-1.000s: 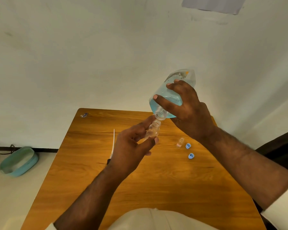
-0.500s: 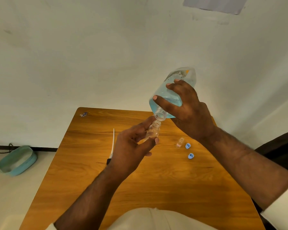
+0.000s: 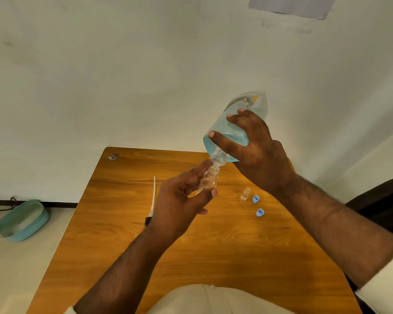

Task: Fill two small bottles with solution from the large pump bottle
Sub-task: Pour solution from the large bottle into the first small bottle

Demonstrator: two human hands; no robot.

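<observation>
Pump bottle (image 3: 233, 132), tilted neck-down, sitting in right hand (image 3: 259, 155) grip; left hand (image 3: 179, 205) pinching small bottle (image 3: 208, 181) w/ mouth just under neck.

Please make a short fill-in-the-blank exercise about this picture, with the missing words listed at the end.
1. The right hand tilts the large bottle, which holds ____ liquid.
2. The left hand holds a small bottle just ____ the large bottle's mouth.
3. ____ blue caps lie on the table beside the second small bottle.

Missing words: blue; below; Two
</observation>
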